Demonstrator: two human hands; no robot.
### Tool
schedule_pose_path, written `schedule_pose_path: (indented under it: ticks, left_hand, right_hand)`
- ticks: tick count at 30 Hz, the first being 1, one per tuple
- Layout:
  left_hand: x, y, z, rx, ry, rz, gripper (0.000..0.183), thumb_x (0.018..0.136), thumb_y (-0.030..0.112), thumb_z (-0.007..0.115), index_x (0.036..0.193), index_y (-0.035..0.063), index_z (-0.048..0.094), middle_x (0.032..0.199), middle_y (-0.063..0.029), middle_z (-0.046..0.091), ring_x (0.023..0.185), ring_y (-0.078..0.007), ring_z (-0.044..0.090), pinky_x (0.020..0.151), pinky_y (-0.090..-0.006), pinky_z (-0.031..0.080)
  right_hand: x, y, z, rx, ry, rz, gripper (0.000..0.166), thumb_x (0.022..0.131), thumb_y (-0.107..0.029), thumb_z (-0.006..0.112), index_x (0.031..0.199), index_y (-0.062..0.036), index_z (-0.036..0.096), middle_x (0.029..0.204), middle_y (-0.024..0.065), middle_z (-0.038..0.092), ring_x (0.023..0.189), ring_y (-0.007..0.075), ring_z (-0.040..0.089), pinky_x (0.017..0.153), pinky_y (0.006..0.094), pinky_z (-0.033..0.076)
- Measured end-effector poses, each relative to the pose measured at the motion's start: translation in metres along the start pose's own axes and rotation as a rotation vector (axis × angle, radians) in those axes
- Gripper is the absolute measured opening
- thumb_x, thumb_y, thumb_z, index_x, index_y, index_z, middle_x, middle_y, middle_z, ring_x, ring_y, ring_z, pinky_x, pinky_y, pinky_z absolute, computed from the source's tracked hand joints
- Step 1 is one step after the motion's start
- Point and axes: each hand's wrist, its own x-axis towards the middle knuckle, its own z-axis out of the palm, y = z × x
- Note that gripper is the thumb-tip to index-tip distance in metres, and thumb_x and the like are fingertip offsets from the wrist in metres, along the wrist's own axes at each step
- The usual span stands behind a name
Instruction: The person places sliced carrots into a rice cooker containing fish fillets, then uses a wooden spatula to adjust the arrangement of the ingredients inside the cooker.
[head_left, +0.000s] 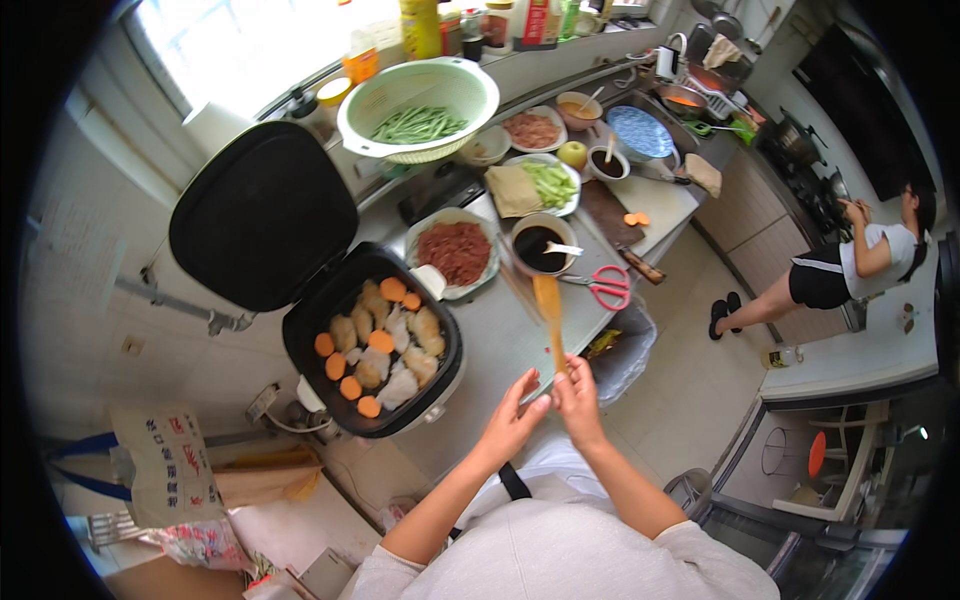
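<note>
My right hand (577, 397) grips the handle of a wooden spatula (552, 311), its blade pointing away from me below a bowl of dark sauce (540, 246). Close beside it, my left hand (516, 424) is held with fingers apart and nothing in it. To the left, an electric pan (450, 375) stands with its black lid (262, 217) raised. Pale, partly browned meat pieces (397, 386) and several orange slices (381, 341), perhaps carrot or sweet potato, lie inside. Behind the spatula are red-handled scissors (609, 288) and a plate of raw red meat (454, 253).
A green colander of green beans (420, 127) stands by the window. A cleaver (619, 229) lies by a white cutting board (664, 202). A lined trash bin (626, 352) is beside the counter's near edge. Another person (855, 251) stands at the stove on the right.
</note>
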Motion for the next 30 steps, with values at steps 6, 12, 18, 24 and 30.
schedule_pose_path:
  ticks: [6,12,18,24,30]
  left_hand:
    - [0.058,0.006,0.050,-0.426,-0.078,-0.357,0.036,0.096,0.031,0.045,0.125,0.0106,0.047,0.108,-0.0005,0.056,0.100,-0.0096,0.054,0.083,-0.0264,0.043]
    - [0.121,-0.014,0.083,-0.276,0.127,-0.179,0.026,0.097,0.023,0.043,0.114,0.0060,0.052,0.094,-0.0015,0.058,0.081,-0.0105,0.052,0.076,-0.0257,0.042]
    - [0.162,0.017,0.121,-0.245,0.024,-0.236,0.027,0.097,0.022,0.042,0.116,0.0037,0.048,0.077,0.0015,0.047,0.071,-0.0082,0.044,0.068,-0.0244,0.038]
    - [0.193,0.013,0.154,-0.373,0.064,-0.358,0.025,0.094,0.018,0.049,0.113,0.0016,0.051,0.071,0.0033,0.041,0.065,-0.0077,0.038,0.063,-0.0233,0.036]
    - [0.200,0.012,0.164,-0.369,0.145,-0.418,0.024,0.093,0.017,0.051,0.113,0.0025,0.052,0.070,0.0033,0.041,0.064,-0.0073,0.039,0.061,-0.0231,0.036]
  right_hand:
    - [0.010,-0.012,-0.026,-0.344,-0.043,-0.185,0.043,0.090,-0.009,0.046,0.132,-0.0012,0.038,0.122,0.0171,0.050,0.115,0.0253,0.048,0.097,0.0326,0.037]
    - [0.090,-0.057,-0.105,-0.595,-0.226,-0.204,0.034,0.086,-0.014,0.056,0.118,-0.0023,0.054,0.098,0.0134,0.060,0.091,0.0220,0.059,0.080,0.0308,0.047]
    - [0.260,-0.073,-0.233,-0.807,0.035,-0.197,0.030,0.080,-0.014,0.062,0.108,-0.0028,0.059,0.086,0.0112,0.061,0.076,0.0205,0.061,0.067,0.0326,0.050]
    - [0.381,-0.044,-0.279,-1.300,-0.035,-0.313,0.043,0.077,-0.007,0.060,0.119,-0.0071,0.051,0.110,0.0132,0.052,0.102,0.0313,0.053,0.084,0.0409,0.046]
    - [0.419,-0.029,-0.294,-1.443,-0.256,-0.500,0.032,0.075,-0.002,0.056,0.106,-0.0062,0.054,0.106,0.0137,0.050,0.100,0.0320,0.052,0.083,0.0403,0.047]
